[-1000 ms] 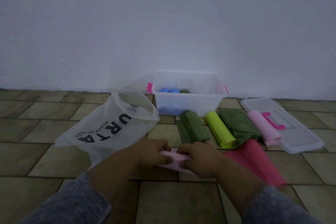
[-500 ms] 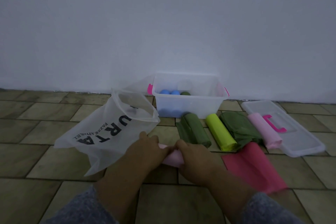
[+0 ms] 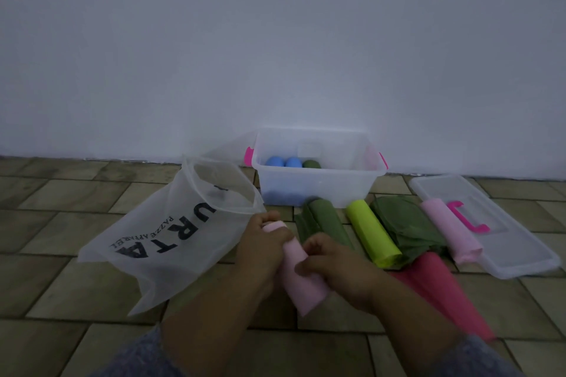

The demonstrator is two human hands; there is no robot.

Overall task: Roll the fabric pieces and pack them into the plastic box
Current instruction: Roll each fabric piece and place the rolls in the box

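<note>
In the head view, we see both hands low in the middle of the frame, closed around a pale pink roll [image 3: 301, 281] of fabric that slants from upper left to lower right. The left hand [image 3: 263, 242] grips its upper end, fingers curled over the top. The right hand [image 3: 333, 266] holds the middle, its thumb and fingers wrapped round the cloth.

Above the hands, against the wall [image 3: 275, 40], we find the plastic box [image 3: 318, 190], open, with two blue rolls [image 3: 283, 161] and a dark green roll [image 3: 311, 164] at its left side.

In front of the box, on the tiled floor [image 3: 61, 223], lie an olive roll [image 3: 326, 220], a lime roll [image 3: 372, 234] and a loosely folded green fabric [image 3: 407, 229], side by side. A second pink roll [image 3: 450, 232] rests on the left edge of the clear lid [image 3: 520, 254] at the right. A red cloth [image 3: 441, 291] lies flat at the lower right, partly behind the right forearm.

To the left of the hands we see a translucent bag [image 3: 171, 242] with dark lettering, its mouth open.
</note>
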